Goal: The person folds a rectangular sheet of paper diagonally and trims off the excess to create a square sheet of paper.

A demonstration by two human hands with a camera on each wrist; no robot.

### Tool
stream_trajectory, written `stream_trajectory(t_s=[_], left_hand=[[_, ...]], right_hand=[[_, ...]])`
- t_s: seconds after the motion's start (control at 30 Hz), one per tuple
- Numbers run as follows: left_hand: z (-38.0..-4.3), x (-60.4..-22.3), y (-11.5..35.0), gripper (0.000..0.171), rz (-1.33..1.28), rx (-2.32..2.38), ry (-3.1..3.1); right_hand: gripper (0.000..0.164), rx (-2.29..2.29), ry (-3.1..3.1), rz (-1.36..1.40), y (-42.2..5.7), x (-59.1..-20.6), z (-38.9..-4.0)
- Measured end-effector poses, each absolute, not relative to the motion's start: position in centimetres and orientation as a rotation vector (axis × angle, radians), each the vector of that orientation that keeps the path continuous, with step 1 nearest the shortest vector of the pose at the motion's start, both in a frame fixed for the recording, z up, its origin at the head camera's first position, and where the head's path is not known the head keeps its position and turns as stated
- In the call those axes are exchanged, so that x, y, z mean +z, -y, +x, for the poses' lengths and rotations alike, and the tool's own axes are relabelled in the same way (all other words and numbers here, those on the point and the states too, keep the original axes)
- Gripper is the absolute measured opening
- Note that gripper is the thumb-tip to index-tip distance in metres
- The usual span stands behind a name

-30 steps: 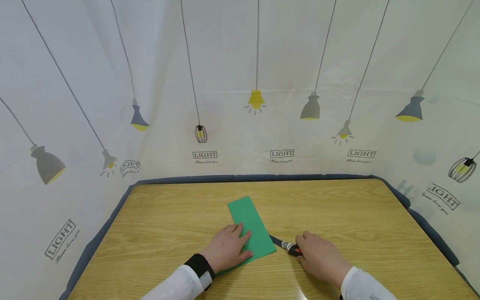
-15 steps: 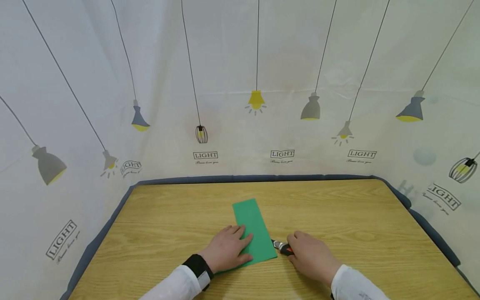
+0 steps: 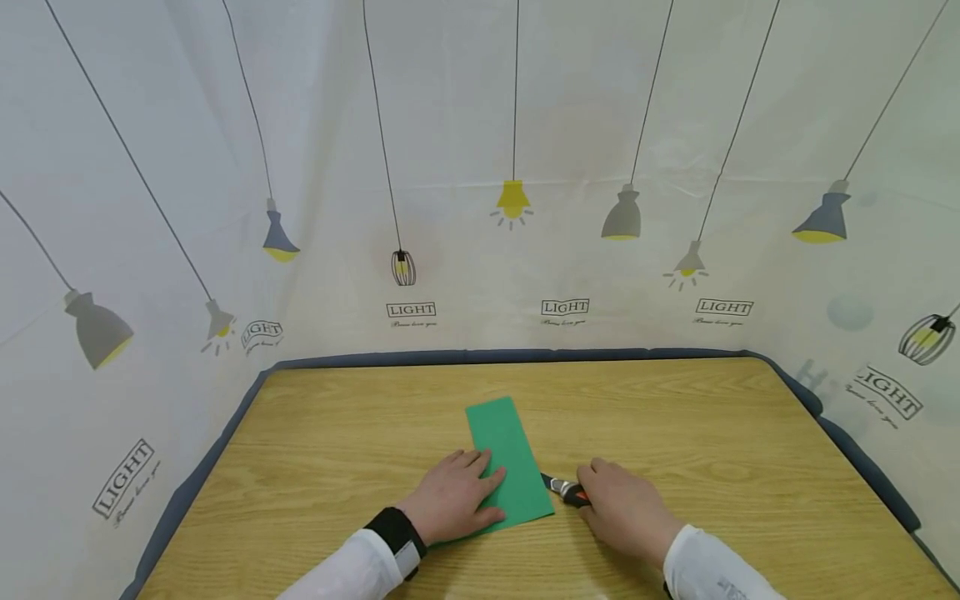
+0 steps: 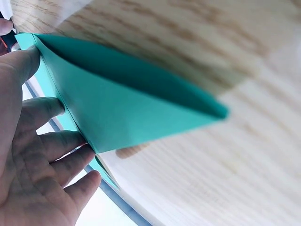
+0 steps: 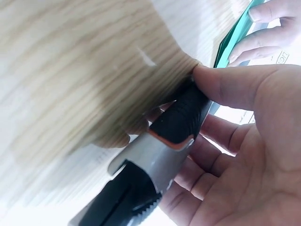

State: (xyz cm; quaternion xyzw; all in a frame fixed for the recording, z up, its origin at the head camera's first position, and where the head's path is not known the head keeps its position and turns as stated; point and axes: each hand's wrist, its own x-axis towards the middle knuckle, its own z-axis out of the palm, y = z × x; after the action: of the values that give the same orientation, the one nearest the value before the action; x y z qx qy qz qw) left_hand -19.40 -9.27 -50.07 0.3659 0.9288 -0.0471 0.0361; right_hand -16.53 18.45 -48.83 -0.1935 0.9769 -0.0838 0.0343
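Note:
A folded sheet of green paper [image 3: 510, 467] lies at a slant on the wooden table. My left hand [image 3: 459, 497] presses down on its left part with fingers spread. In the left wrist view the green paper [image 4: 108, 103] shows two layers, bowed apart at the near end. My right hand [image 3: 626, 507] grips the handle of a utility knife [image 3: 567, 490], black and grey with orange trim. The knife's dark blade end meets the paper's right edge, its tip hidden there. Up close, fingers and thumb wrap the knife's handle [image 5: 181, 117].
The wooden table [image 3: 360, 417] has a dark blue padded edge [image 3: 465, 358] along its back and sides. Behind it hangs a white curtain [image 3: 480, 108] printed with lamps. A black band [image 3: 397, 533] sits on the left wrist.
Over the second the paper has turned slightly and shifted right under the left hand. My right hand has moved left with the knife, hiding more of its blade at the paper's edge.

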Motion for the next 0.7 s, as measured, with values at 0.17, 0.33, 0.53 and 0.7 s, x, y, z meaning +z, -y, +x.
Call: stream_trajectory(t_s=[0.17, 0.33, 0.53, 0.7], left_hand=[[-19.37, -49.97, 9.28, 0.065, 1.122, -0.136, -2.854], [-19.31, -49.82, 9.23, 0.065, 1.120, -0.131, -2.852], [-19.26, -49.71, 9.15, 0.065, 1.112, -0.118, -2.842], [-19.24, -49.73, 9.22, 0.065, 1.113, -0.110, -2.833]], right_hand=[[0.024, -0.246, -3.021, -0.588, -19.12, -48.98, -16.64], [0.023, -0.246, -3.002, -0.562, -19.49, -48.93, -16.79], [0.024, -0.226, -2.998, -0.552, -19.58, -48.91, -16.82], [0.024, -0.235, -2.997, -0.576, -19.38, -48.84, -16.66]])
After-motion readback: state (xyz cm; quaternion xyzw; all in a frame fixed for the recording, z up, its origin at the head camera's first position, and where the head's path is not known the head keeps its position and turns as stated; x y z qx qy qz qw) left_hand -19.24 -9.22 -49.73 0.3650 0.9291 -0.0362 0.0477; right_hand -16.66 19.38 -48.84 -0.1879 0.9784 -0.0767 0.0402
